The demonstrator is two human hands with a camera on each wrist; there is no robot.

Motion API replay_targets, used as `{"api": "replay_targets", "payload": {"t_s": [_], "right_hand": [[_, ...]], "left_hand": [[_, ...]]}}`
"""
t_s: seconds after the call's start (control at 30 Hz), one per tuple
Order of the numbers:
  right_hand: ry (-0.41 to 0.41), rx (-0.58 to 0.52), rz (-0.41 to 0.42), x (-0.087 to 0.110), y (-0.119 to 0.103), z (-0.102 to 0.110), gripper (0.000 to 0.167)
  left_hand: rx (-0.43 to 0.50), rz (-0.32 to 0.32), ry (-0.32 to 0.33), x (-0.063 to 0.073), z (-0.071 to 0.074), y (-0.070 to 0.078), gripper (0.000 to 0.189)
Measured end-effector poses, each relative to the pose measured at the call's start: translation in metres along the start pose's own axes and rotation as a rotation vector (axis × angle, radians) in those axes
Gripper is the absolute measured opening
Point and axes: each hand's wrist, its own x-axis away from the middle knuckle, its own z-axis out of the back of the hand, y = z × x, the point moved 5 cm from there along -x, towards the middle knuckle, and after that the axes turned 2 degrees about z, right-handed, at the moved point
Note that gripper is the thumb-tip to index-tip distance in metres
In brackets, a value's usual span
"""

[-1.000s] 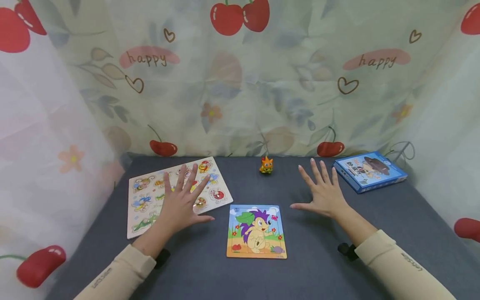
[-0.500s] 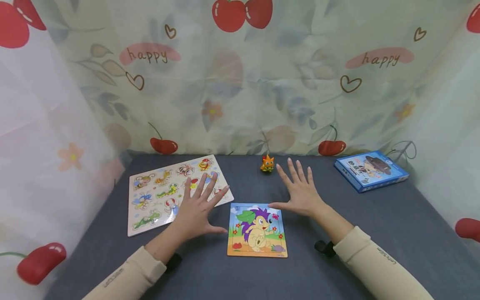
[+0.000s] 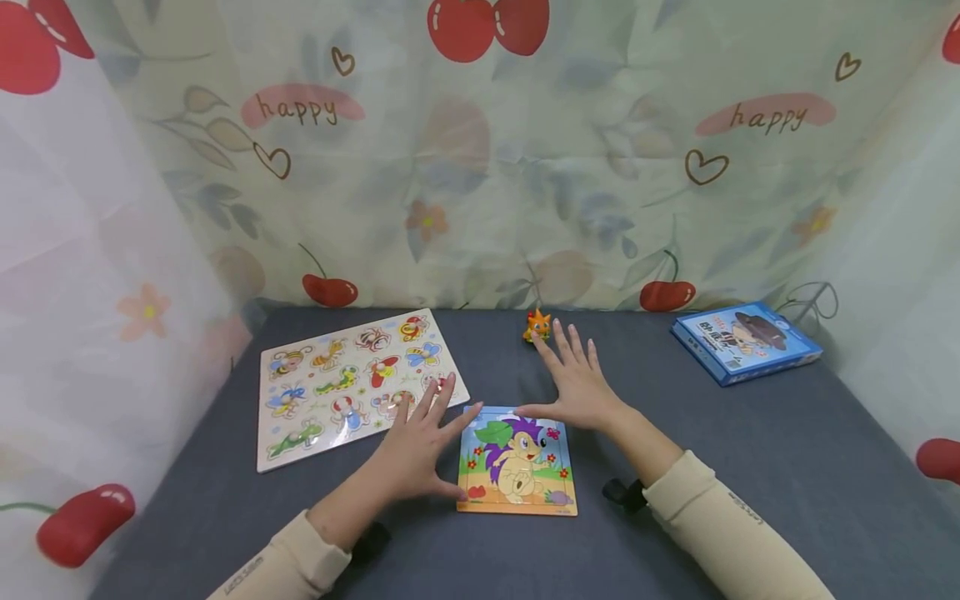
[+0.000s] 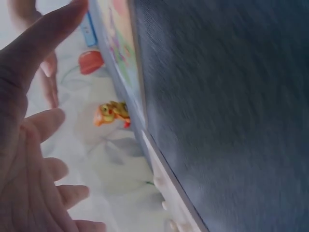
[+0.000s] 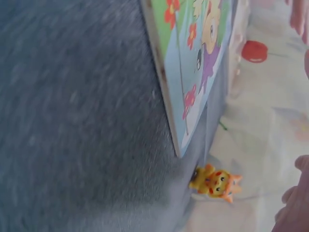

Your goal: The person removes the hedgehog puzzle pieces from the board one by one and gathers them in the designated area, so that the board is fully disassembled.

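Note:
A square hedgehog jigsaw puzzle (image 3: 517, 467) lies flat on the dark table in front of the person. The left hand (image 3: 416, 446), fingers spread, is over its left side, thumb overlapping the lower left corner in the head view. Over the upper right corner is the right hand (image 3: 581, 387), its fingers also spread and holding nothing. In the left wrist view the thumb and fingers of the left hand (image 4: 29, 159) are apart, with the puzzle (image 4: 120, 46) beyond. The right wrist view shows the puzzle's edge (image 5: 174, 116) and part of the right hand (image 5: 297, 203).
Behind the left hand lies a peg puzzle board (image 3: 315, 408) with insect pieces. A small orange and yellow toy figure (image 3: 536, 325) stands at the back of the table. The blue box (image 3: 746, 342) is at the back right, beside a thin cable (image 3: 813, 300). Patterned curtains surround the table.
Both hands have moved inward toward the hedgehog puzzle, the left one to the right and the right one to the left. The puzzle, board, toy and box stay where they were.

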Motion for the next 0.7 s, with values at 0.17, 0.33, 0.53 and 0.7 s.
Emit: {"api": "replay_targets", "payload": {"t_s": [0.17, 0.33, 0.53, 0.7], "right_hand": [[-0.001, -0.060, 0.009, -0.003, -0.005, -0.004, 0.111], [-0.039, -0.114, 0.046, -0.006, -0.011, -0.010, 0.108], [-0.123, -0.141, 0.075, -0.010, -0.019, -0.019, 0.097], [-0.189, -0.186, 0.109, -0.014, -0.028, -0.022, 0.088]], "left_hand": [[0.019, -0.017, -0.065, 0.002, -0.006, 0.007, 0.109], [0.021, -0.006, -0.157, 0.003, -0.012, 0.011, 0.103], [0.077, 0.005, -0.224, 0.003, -0.014, 0.019, 0.096], [0.127, 0.040, -0.283, 0.003, -0.019, 0.022, 0.094]]}}
